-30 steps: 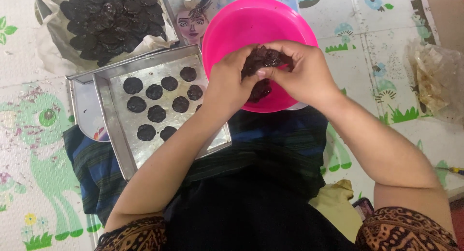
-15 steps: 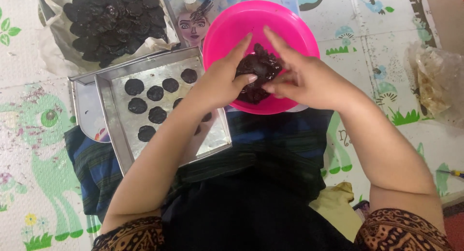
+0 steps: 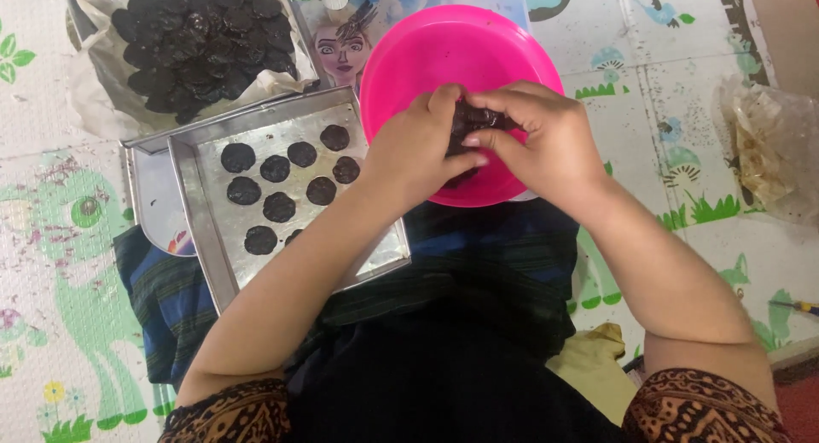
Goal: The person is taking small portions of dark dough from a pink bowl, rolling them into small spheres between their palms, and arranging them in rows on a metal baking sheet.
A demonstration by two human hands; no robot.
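Both my hands meet over a bright pink bowl [image 3: 426, 59] and squeeze a lump of dark brown dough [image 3: 479, 119] between them. My left hand [image 3: 418, 148] presses the lump from the left, and my right hand [image 3: 537, 136] curls its fingers over the top. Left of the bowl lies a metal baking tray [image 3: 192, 208] carrying several flat dark dough discs [image 3: 277, 206]. My left forearm crosses the tray's near right corner and hides part of it.
A light bag or lined container heaped with dark round pieces [image 3: 200, 42] sits at the top left. A crumpled clear plastic bag [image 3: 768, 153] lies at the right. A cartoon-printed floor mat [image 3: 60, 238] is underneath, with a dark plaid cloth [image 3: 162, 298] over my lap.
My hands opened slightly around the dough half a second ago, fingers spread; now they have closed over it again, a little higher over the bowl.
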